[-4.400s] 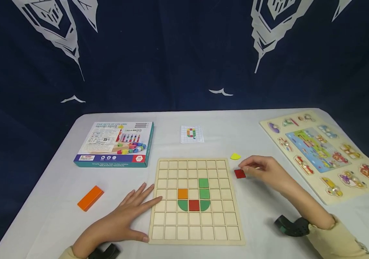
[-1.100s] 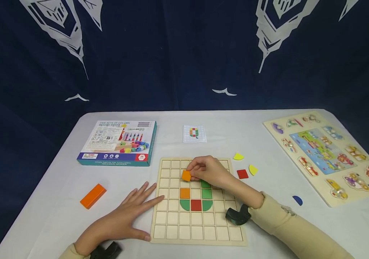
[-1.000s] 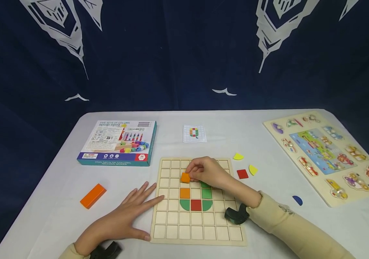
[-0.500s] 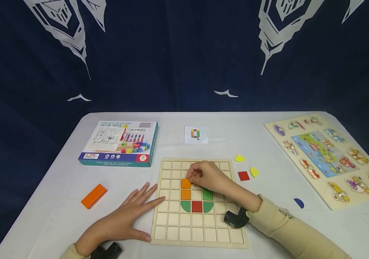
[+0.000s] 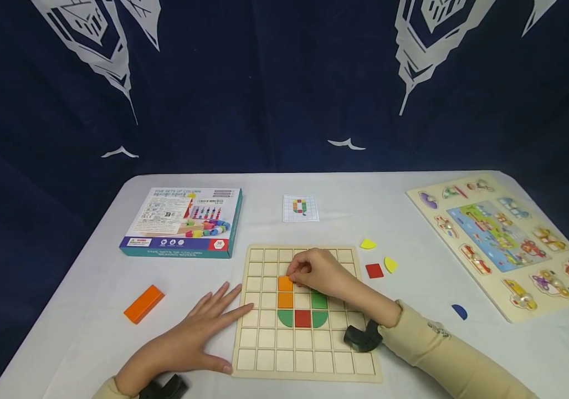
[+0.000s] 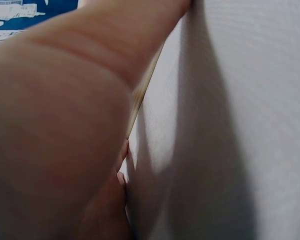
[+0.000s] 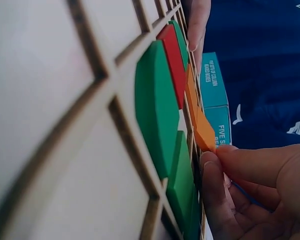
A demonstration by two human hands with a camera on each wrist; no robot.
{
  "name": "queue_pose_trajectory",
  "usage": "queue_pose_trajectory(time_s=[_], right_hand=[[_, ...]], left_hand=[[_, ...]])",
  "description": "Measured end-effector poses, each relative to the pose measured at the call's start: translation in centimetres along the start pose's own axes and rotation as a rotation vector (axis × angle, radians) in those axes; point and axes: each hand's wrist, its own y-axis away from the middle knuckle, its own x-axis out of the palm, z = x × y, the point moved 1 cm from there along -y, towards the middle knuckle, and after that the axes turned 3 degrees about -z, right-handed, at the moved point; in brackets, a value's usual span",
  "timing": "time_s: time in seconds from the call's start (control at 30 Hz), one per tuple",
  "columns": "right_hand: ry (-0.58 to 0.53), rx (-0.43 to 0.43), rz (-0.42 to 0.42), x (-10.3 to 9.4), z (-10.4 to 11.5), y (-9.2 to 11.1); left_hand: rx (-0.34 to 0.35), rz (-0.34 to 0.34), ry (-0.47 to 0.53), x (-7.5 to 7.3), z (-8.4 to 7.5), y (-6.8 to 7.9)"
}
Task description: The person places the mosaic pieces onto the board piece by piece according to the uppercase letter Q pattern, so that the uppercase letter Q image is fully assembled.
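My right hand (image 5: 321,271) pinches a corner of an orange square tile (image 5: 285,283) between thumb and index finger. In the right wrist view this tile (image 7: 204,131) leans slightly at its cell of the wooden grid board (image 5: 266,337). Directly below it sits another orange tile (image 5: 285,300). The board also bears a red square (image 5: 302,318), two green rounded corner tiles, and green squares (image 5: 319,300) partly hidden by my right hand. My left hand (image 5: 191,338) lies with fingers spread along the board's left edge, index fingertip and thumb touching it.
Right of the board lie a red tile (image 5: 374,270), two yellow quarter-circle tiles (image 5: 368,244) and a blue half-circle (image 5: 459,311). A pattern card (image 5: 309,216) lies behind the board. An orange block (image 5: 144,304) and a box (image 5: 162,213) are at left, a picture puzzle (image 5: 493,288) at right.
My right hand has moved left from the red tile beside the board to over the grid, and lowered an orange tile to the cell above the first orange one. My left hand stays put.
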Motion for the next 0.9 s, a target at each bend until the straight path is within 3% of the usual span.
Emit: queue_pose_trajectory(time_s=[0.17, 0.33, 0.67, 0.8, 0.9], right_hand=[[0.019, 0.000, -0.015, -0.8, 0.0, 0.2], [0.035, 0.035, -0.088, -3.7, -0.3, 1.4], [0.022, 0.304, -0.353, -11.3, -5.6, 7.3], [0.024, 0.386, -0.379, -12.5, -7.4, 8.8], [0.017, 0.402, -0.336, -12.6, -8.2, 9.5]], left_hand=[[-0.002, 0.004, 0.002, 0.0, 0.0, 0.0], [0.008, -0.002, -0.011, 0.1, 0.1, 0.0], [0.014, -0.021, -0.010, 0.3, 0.2, 0.2], [0.028, -0.029, -0.016, 0.3, 0.2, 0.2], [0.017, -0.018, -0.014, 0.3, 0.2, 0.1]])
